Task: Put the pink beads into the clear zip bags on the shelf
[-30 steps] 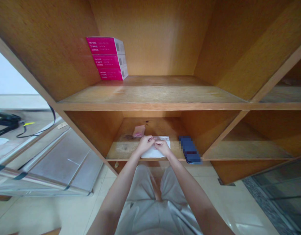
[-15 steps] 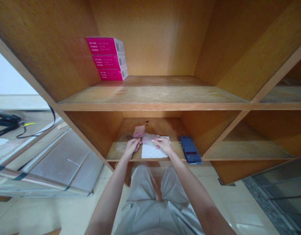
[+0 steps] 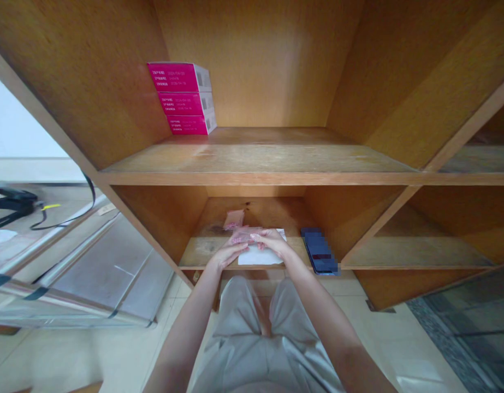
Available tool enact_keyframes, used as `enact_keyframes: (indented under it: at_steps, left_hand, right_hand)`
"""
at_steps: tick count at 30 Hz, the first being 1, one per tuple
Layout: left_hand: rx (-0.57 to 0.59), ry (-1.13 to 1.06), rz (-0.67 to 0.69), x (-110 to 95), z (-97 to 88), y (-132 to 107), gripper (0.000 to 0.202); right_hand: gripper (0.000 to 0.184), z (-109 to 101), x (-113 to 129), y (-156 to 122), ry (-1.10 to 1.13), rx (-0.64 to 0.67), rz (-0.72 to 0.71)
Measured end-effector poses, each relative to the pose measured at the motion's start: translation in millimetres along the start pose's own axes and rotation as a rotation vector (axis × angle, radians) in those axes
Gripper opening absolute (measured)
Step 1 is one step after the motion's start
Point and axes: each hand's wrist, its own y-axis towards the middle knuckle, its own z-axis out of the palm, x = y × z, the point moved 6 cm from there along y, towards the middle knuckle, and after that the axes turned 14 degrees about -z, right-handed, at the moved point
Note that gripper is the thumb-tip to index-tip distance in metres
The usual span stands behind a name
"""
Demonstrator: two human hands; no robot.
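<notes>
Over the lower shelf, a clear plastic bag with pinkish marks is stretched between both hands. My left hand is at its left end, the fingers closed along its lower edge. With thumb and fingers, my right hand pinches the bag's right end. Beneath them lies a sheet of white paper, partly covered by the bag and right hand. A small pinkish packet rests just behind the left hand. What the bag contains, if anything, is too small to make out.
Right of the paper lies a dark blue phone-like object, partly blurred out. Three stacked magenta boxes stand on the upper shelf. A wooden divider bounds the right side. A clear-panelled frame stands at the left.
My left hand has shifted slightly right and turned its fingers toward the right hand. The plastic bag now lies more level between both hands, covering the paper's upper part.
</notes>
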Motion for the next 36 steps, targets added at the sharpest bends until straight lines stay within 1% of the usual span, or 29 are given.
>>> enact_keyframes:
  at_steps: [5, 9, 11, 16, 19, 22, 25, 27, 30, 33, 35, 36]
  left_hand:
    - [0.024, -0.062, 0.032, 2, -2.1, 1, 0.047]
    - [0.051, -0.089, 0.072, 1, -1.8, 1, 0.055]
    - [0.052, -0.114, 0.095, 0, -2.4, 2, 0.051]
    - [0.01, -0.171, 0.102, 2, -6.0, 4, 0.037]
    - [0.0, -0.193, 0.104, 3, -6.1, 4, 0.036]
    - [-0.035, -0.207, 0.106, 3, -7.7, 3, 0.039]
    - [-0.082, -0.232, 0.09, 5, -11.4, 3, 0.036]
    - [-0.09, -0.25, 0.073, 5, -13.4, 3, 0.032]
    - [-0.088, -0.277, 0.074, 3, -17.2, 1, 0.031]
    - [-0.096, -0.303, 0.089, -2, -22.6, -4, 0.033]
    - [-0.104, -0.31, 0.096, -5, -25.7, -8, 0.033]
    - [-0.107, -0.31, 0.098, -7, -26.8, -10, 0.033]
  right_hand:
    - [0.036, 1, -12, 2, 0.003, 0.058, -0.032]
    - [0.036, 2, -14, 3, 0.036, 0.072, -0.028]
    - [0.037, 3, -13, 3, 0.049, 0.085, -0.021]
    - [0.033, 5, -14, 5, 0.069, 0.101, 0.007]
    - [0.028, 5, -15, 6, 0.071, 0.076, 0.024]
    - [0.024, 7, -16, 7, 0.065, 0.072, 0.04]
    - [0.023, 10, -16, 7, 0.069, 0.095, 0.039]
    - [0.024, 11, -17, 8, 0.075, 0.106, 0.034]
    - [0.025, 9, -17, 8, 0.078, 0.112, 0.035]
    - [0.026, 4, -16, 9, 0.089, 0.08, 0.034]
    - [0.025, 0, -17, 10, 0.114, 0.017, 0.025]
    - [0.023, -3, -19, 11, 0.134, -0.034, 0.019]
